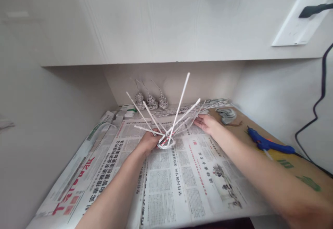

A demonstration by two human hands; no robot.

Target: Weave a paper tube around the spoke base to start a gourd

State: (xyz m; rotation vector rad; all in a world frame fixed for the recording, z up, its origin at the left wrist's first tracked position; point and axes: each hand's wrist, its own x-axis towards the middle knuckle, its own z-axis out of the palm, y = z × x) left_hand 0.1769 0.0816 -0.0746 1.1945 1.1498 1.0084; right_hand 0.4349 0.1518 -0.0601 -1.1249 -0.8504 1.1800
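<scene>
A small basket of rolled paper tubes (166,146), its round rim woven and several white stakes fanning upward and outward, is held just above the newspaper. My left hand (150,141) closes around its left side, with the fingertips partly hidden behind the stakes. To the right, my right hand (205,123) pinches a thin paper tube (199,109) that slants up past the fingers. Motion smears this tube, and its link to the basket is hard to make out.
Newspaper (166,187) covers the work surface. Three woven paper gourds (152,102) and a bundle of paper tubes (182,108) lie at the back. On cardboard at right rest a blue glue gun (270,141) and a crumpled grey cloth-like thing (227,115). An overhead panel (161,24) hangs low.
</scene>
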